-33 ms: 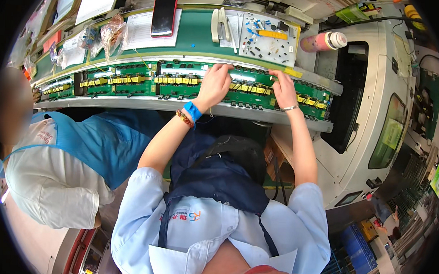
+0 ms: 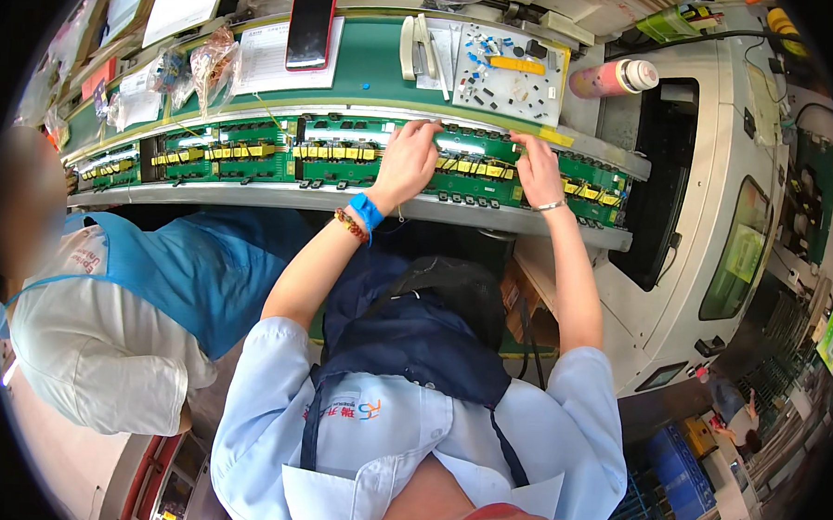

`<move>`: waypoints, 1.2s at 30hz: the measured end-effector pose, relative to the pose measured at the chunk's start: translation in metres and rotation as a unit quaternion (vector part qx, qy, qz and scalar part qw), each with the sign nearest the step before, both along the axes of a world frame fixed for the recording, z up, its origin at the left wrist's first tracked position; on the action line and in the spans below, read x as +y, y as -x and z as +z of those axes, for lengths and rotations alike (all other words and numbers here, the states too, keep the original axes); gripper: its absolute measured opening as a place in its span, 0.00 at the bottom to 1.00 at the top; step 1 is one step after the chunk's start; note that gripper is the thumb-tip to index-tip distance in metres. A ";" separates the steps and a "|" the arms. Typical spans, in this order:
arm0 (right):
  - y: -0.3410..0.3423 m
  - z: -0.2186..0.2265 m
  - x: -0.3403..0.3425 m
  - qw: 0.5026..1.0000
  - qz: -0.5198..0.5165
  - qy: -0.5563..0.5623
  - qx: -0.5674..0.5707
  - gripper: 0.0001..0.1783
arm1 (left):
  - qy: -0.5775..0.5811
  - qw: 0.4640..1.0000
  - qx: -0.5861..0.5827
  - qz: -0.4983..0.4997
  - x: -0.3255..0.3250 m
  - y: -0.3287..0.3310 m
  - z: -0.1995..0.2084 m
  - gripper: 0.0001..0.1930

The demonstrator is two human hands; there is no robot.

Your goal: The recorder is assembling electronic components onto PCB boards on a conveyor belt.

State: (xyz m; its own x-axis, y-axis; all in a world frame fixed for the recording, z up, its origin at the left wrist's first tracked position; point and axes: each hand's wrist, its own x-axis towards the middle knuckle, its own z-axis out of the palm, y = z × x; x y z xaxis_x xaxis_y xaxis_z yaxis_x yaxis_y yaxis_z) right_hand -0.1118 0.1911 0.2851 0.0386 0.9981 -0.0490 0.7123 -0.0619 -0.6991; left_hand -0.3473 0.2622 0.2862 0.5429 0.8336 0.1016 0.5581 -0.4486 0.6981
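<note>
A row of green circuit boards (image 2: pixel 346 170) with yellow block components and black parts lies along a metal rail in front of me. My left hand (image 2: pixel 408 167), with a blue band and a beaded bracelet at the wrist, reaches over one board; its bent fingers are closed at the board's far edge. Farther right, my right hand (image 2: pixel 538 172) wears a bangle and has its fingertips drawn together at that same edge. A bright strip of board shows between the hands. Whether a small part sits under either set of fingertips is too small to tell.
Beyond the boards lie a phone (image 2: pixel 311 29), papers, white tweezer-like tools (image 2: pixel 426 51) and a tray of loose components (image 2: pixel 498 94). A pink bottle (image 2: pixel 614 79) stands by a white machine (image 2: pixel 708 180) on the right. A co-worker in a blue apron (image 2: pixel 184 268) is close at my left.
</note>
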 end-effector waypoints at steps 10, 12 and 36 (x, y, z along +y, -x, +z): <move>-0.003 -0.009 0.001 0.997 0.004 0.013 -0.074 0.16 | -0.014 0.998 0.059 -0.032 0.000 -0.008 -0.008 0.16; 0.002 -0.002 0.006 0.998 0.008 0.004 -0.055 0.16 | -0.034 0.998 0.043 -0.042 -0.001 -0.013 -0.004 0.17; 0.013 0.044 -0.035 0.996 -0.041 -0.072 0.045 0.08 | -0.033 0.998 -0.039 -0.028 -0.045 0.011 0.009 0.12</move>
